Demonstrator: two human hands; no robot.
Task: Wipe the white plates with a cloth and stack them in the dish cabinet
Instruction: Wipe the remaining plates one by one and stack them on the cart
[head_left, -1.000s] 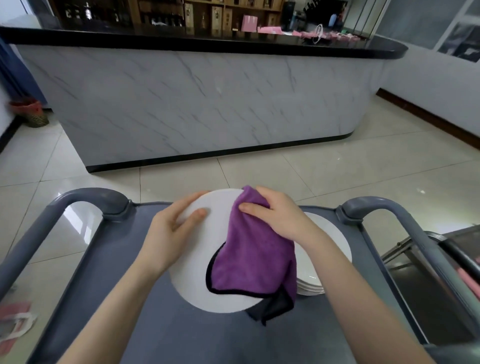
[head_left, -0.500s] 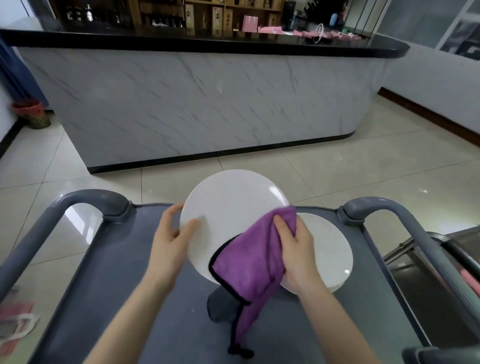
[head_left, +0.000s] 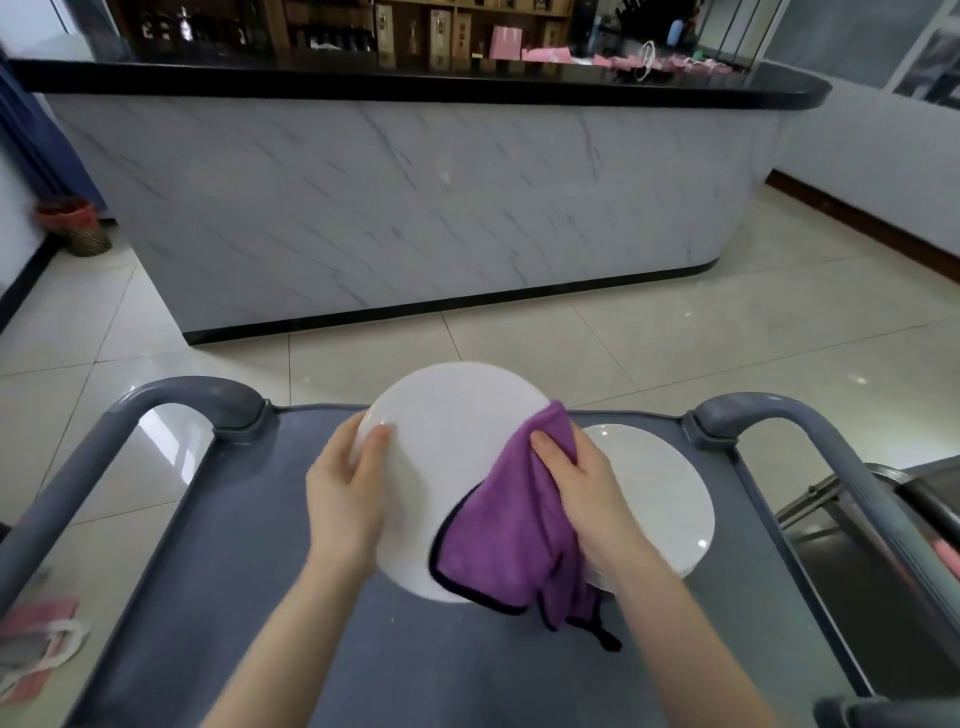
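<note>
A white plate (head_left: 447, 431) is held tilted above the grey cart tray (head_left: 218, 597), between the two hands. Its left rim is gripped by the left hand (head_left: 345, 499), with the thumb laid on the upper face and the fingers hidden behind the plate. A purple cloth (head_left: 498, 535) with a dark edge is pressed against the right part of the plate by the right hand (head_left: 582, 493). The thumb is set on top of the cloth and the other fingers are curled round it out of sight. The lower end of the cloth is left hanging below the right hand, down to the tray.

Just behind and to the outside of the right hand, a stack of white plates (head_left: 660, 499) is seen resting on the tray; how many are in it cannot be told. Beyond each hand a curved grey handle is seen, one past the left hand (head_left: 171, 400) and one past the right (head_left: 769, 415). Far ahead of both hands a marble-faced counter (head_left: 415, 208) with a black top is seen on the tiled floor (head_left: 675, 338). A woven basket (head_left: 78, 228) is seen far out to the left of the left hand.
</note>
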